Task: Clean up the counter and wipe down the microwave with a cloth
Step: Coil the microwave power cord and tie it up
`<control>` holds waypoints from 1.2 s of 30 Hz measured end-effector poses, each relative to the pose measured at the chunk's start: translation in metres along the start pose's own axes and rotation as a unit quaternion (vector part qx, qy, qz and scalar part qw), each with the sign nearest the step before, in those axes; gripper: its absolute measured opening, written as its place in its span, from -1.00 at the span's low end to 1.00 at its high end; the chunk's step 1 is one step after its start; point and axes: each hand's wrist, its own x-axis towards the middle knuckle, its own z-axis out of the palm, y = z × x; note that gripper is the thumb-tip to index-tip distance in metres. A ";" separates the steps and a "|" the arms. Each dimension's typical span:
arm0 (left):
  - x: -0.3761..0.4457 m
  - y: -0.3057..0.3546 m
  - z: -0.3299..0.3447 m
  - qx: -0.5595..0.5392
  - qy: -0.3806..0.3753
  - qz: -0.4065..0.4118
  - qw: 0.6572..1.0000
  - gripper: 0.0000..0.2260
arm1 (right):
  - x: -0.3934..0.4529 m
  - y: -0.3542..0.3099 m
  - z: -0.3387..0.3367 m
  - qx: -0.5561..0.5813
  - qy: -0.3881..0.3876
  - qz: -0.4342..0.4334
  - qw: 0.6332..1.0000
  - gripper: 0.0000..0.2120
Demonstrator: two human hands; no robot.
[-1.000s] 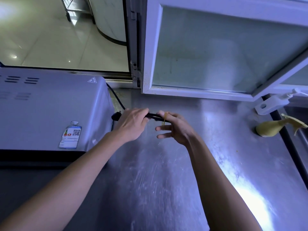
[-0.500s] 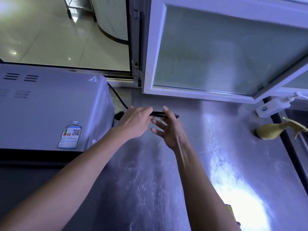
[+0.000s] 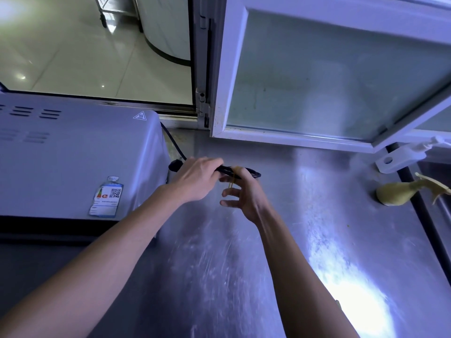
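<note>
A white microwave (image 3: 73,162) stands on the left of the steel counter (image 3: 305,215), seen from above. Its black power cord (image 3: 251,172) runs from behind it and is bunched into a folded bundle just right of the microwave. My left hand (image 3: 195,179) grips that bundle. My right hand (image 3: 244,193) is at the bundle's right end and pinches a yellow rubber band (image 3: 233,178) looped around the cord, its other fingers spread. No cloth shows.
An open white-framed window (image 3: 317,76) hangs over the back of the counter, its latch (image 3: 400,157) sticking out at the right. A yellowish crumpled thing (image 3: 400,193) lies by the dark strip at the counter's right edge. Behind the microwave an opening shows a tiled floor.
Both hands have stayed on the cord bundle. The right hand has shifted along it and turned, working the yellow band around the cord; the fingers now spread below the bundle.
</note>
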 end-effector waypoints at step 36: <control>-0.001 -0.016 0.001 -0.328 -0.040 -0.174 0.928 -0.77 | 0.002 -0.007 -0.011 -0.339 -0.079 -0.042 0.937 -0.86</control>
